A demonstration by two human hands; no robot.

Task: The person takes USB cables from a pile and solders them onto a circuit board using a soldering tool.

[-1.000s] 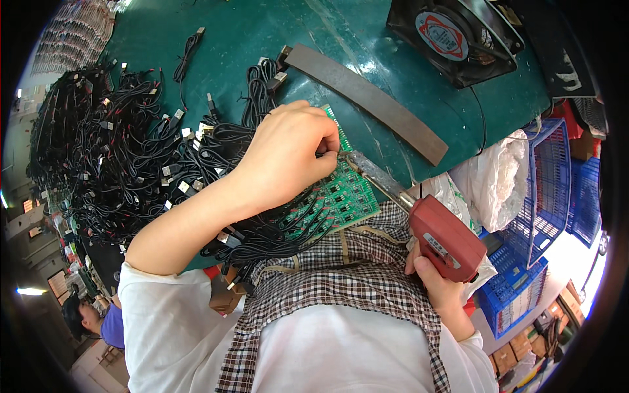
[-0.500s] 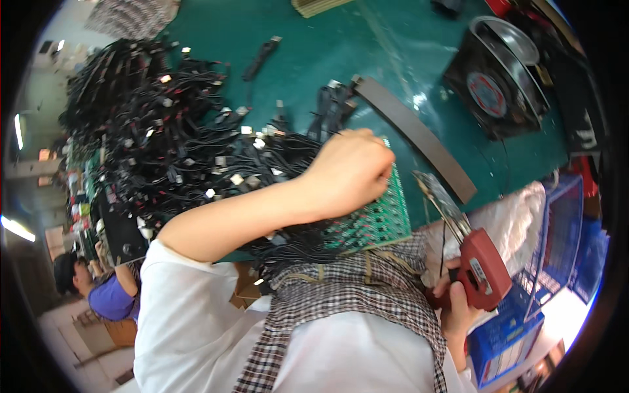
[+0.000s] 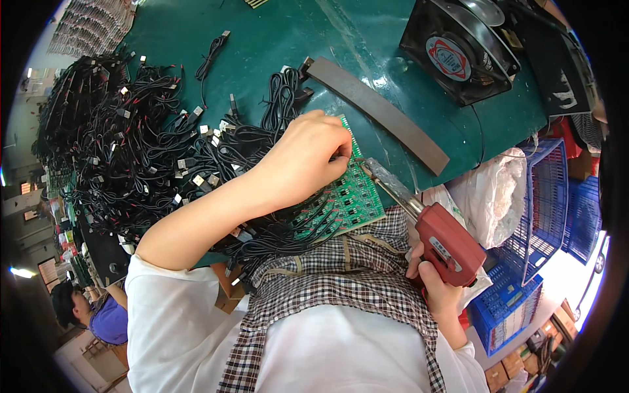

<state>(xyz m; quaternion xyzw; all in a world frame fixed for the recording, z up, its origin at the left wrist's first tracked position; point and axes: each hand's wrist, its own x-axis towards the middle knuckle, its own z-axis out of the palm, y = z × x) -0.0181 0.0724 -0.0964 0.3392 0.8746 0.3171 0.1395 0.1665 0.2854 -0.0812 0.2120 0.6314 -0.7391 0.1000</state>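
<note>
A green circuit board panel (image 3: 359, 196), dotted with rows of small dark parts and thin red and black wires, lies at the table's near edge. Over its upper left part is my left hand (image 3: 311, 154), fingers curled in a pinch; whatever they hold is hidden. My right hand (image 3: 438, 283) grips a red soldering gun (image 3: 452, 242) by its handle. The gun's metal tip reaches the board's right side, close to my left fingertips; contact cannot be made out. Black USB cables (image 3: 278, 239) spread from the board's left side, partly under my left forearm.
A large heap of black cables (image 3: 111, 150) covers the table's left. A dark curved bar (image 3: 380, 111) lies beyond the board. At the far right stands a black fan (image 3: 455, 56). Blue crates (image 3: 547, 196) and a plastic bag (image 3: 501, 196) are right. Another person (image 3: 98, 314) sits far left.
The soldering gun's tip has come in from the board's right to beside my left fingers. My left hand stays pinched over the board. The whole view has shifted.
</note>
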